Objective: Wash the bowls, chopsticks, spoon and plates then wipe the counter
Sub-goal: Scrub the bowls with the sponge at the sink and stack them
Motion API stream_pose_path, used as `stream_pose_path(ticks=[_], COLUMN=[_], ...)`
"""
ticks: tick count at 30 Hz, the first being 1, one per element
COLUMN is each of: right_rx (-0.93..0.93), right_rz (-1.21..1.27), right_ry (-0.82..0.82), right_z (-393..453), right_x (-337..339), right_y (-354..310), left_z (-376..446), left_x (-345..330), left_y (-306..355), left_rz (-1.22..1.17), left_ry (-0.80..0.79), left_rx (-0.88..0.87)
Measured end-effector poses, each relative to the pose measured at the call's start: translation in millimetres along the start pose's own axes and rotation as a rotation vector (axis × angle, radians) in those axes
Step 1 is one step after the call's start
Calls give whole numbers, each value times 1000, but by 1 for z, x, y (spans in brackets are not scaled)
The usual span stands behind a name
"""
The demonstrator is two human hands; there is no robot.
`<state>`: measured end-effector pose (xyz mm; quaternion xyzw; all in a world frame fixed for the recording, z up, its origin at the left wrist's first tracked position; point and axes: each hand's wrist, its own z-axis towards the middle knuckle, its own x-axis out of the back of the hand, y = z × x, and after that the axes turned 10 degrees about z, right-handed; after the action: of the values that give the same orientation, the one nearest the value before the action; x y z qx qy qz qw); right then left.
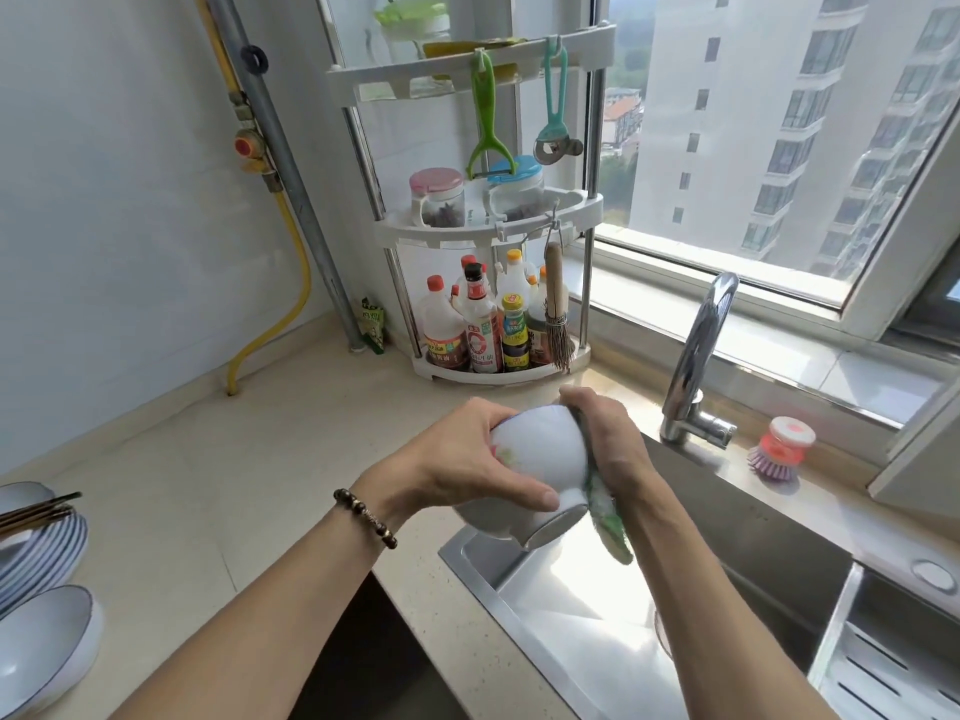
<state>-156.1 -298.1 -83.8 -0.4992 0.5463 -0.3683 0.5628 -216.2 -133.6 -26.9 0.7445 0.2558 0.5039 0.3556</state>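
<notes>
The bowl (535, 454) in my left hand (462, 459) looks like glossy white ceramic. Under my right hand (608, 439) the sponge (613, 532) is rough and fibrous. The sink (571, 615) is brushed metal with a dull sheen; the tap (698, 356) is polished, mirror-bright metal. The counter (260, 485) looks like smooth speckled stone. The plates (47, 543) are glazed, the rack (493, 220) white plastic.

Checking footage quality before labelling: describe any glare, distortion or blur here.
Head view: daylight from the window puts a bright glare patch on the sink floor; wide-angle distortion bows the pipe and window frame; the bowl and both hands stay fairly sharp, with only slight softness at the edges.
</notes>
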Motion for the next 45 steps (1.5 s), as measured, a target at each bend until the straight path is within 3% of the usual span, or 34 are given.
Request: stream_pose_path(ticks=[2, 7, 9, 12, 16, 18, 22, 25, 27, 29, 31, 33, 36, 39, 41, 45], right_rx=[82, 340, 275, 28, 253, 277, 84, 291, 329, 224, -25, -175, -74, 180, 279, 391], right_rz=[-61, -295, -85, 312, -119, -132, 144, -136, -215, -29, 330, 469, 293, -36, -137, -398], right_ry=[-20, -30, -12, -39, -50, -64, -120, -126, -121, -117, -109, -63, -1, -70, -119, -175], right_z=[0, -17, -15, -5, -15, -18, -10, -13, -12, -9, -7, -7, -1, 1, 0, -14], right_x=[-8, -27, -24, -15, -20, -20, -13, -19, -20, -13, -5, 5, 9, 2, -7, -19], right_y=[-5, 22, 22, 9, 25, 33, 15, 13, 18, 17, 9, 10, 15, -1, -6, 13], left_z=[8, 14, 10, 5, 8, 8, -3, -1, 1, -2, -7, -11, -8, 2, 8, 12], left_x=[0, -11, -18, -22, -20, -22, -23, -17, -17, -18, -19, -20, -14, -8, -12, -24], left_y=[6, 2, 0, -1, -9, -12, -9, -8, -7, -4, 0, 1, 2, 12, 16, 0], left_rz=[126, 91, 32, -47, 4, 97, 42, -4, 32, 10, -67, -137, -109, 82, 189, 103], left_ry=[44, 203, 218, 288, 316, 287, 274, 275, 240, 189, 166, 151, 80, 19, 69, 241], left_rx=[51, 66, 25, -10, 19, 8, -63, -43, -37, -74, -125, -157, -74, 17, 38, 39])
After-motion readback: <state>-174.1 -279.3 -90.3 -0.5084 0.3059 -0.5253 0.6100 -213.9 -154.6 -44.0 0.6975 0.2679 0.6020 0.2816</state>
